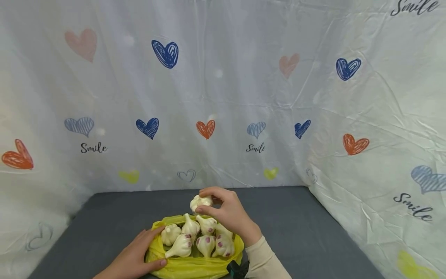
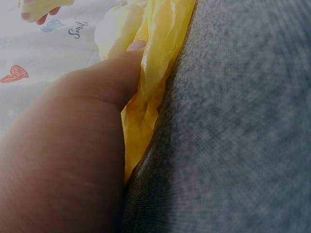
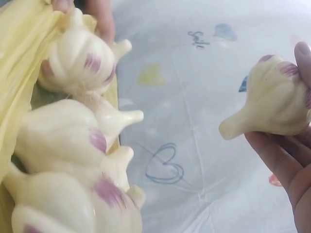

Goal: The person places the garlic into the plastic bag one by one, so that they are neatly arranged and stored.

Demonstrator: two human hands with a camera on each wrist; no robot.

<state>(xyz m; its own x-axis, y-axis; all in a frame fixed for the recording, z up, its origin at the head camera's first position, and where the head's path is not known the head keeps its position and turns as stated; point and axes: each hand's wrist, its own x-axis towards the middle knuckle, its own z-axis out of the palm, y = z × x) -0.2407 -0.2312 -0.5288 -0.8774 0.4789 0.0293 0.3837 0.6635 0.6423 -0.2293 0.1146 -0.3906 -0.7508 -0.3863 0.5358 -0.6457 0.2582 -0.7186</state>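
Observation:
My right hand [image 1: 228, 211] grips a garlic bulb [image 1: 201, 202] above the back rim of a yellow plastic bag [image 1: 195, 266]. In the right wrist view the held garlic bulb [image 3: 279, 99] is off-white with purple patches, its stem angled down and left, between the thumb and the fingers below. Several more garlic bulbs [image 1: 182, 246] lie in the bag, whose rim is spread wide. At the bag's left side, my left hand [image 1: 137, 252] holds the rim. The left wrist view has the left thumb [image 2: 104, 80] over the bag's edge; the other fingers are hidden there.
A dark grey table [image 1: 296, 232] lies under the bag. Behind it and along both sides hangs a pale curtain [image 1: 223, 85] printed with hearts and the word "Smile". A small black device [image 1: 238, 268] sits at the right wrist, beside the bag's front right corner.

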